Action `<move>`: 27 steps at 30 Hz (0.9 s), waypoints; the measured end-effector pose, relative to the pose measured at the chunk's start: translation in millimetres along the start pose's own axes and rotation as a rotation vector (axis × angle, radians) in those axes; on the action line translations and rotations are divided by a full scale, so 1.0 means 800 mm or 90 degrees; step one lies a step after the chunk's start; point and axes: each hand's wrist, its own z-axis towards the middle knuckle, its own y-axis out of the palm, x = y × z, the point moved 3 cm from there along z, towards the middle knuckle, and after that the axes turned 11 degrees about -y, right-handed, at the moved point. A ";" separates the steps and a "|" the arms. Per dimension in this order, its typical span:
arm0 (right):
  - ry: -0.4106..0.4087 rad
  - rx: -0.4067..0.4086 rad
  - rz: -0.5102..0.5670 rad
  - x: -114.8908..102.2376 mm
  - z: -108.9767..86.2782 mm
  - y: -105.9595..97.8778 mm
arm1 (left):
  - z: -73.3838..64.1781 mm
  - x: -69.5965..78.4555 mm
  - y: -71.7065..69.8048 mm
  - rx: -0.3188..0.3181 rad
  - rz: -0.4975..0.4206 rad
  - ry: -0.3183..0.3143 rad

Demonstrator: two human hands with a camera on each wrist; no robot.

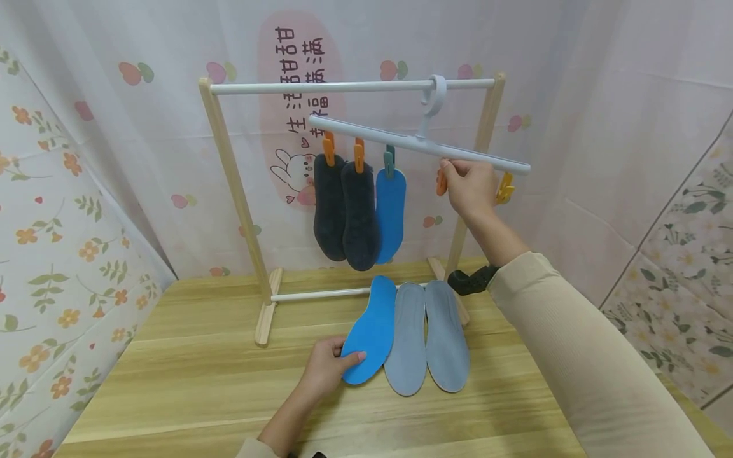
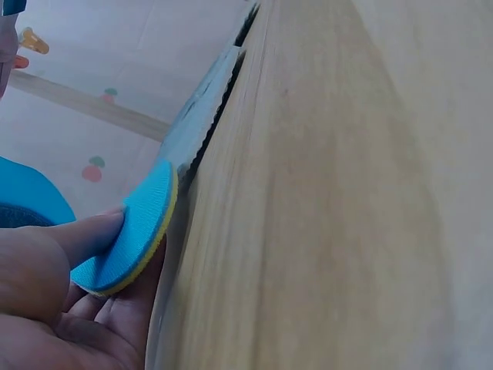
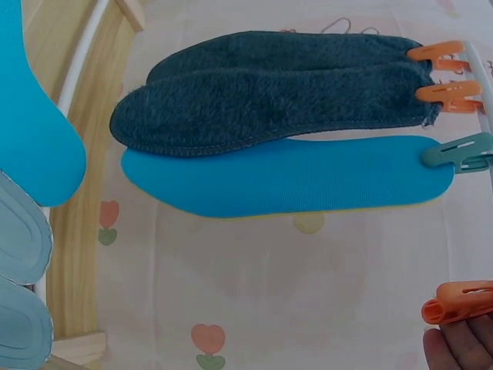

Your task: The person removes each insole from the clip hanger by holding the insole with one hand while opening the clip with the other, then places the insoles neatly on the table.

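Note:
My left hand (image 1: 326, 369) pinches the near end of a blue insole (image 1: 371, 327), thumb on top and fingers beneath; the left wrist view shows a yellow underside along its edge. Up at the white hanger (image 1: 372, 132), my right hand (image 1: 472, 187) pinches an orange clothespin (image 3: 462, 301) just under the bar. To its left, a second blue insole (image 1: 390, 213) hangs from a green clothespin (image 1: 389, 163). Beside that hang two dark fuzzy insoles (image 1: 361, 219), each from an orange clothespin. The hanger slopes down to the right.
Two grey insoles (image 1: 408, 343) lie side by side on the wooden table (image 1: 189, 369), right of the held one. A rack with a white top rod (image 1: 343, 87) and wooden posts (image 1: 237, 191) carries the hanger. Yellow clothespins (image 1: 505, 189) hang near its right end. Patterned curtains stand behind.

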 end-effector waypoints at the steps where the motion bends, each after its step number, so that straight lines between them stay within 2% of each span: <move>1: -0.001 0.001 -0.002 0.000 0.000 0.000 | 0.000 0.000 0.000 0.002 0.003 -0.002; 16: -0.015 0.014 0.002 0.002 0.001 0.002 | -0.001 -0.003 0.000 0.015 0.035 -0.006; 27: -0.018 0.010 0.008 0.000 0.000 0.004 | -0.004 0.002 0.000 0.038 0.070 0.015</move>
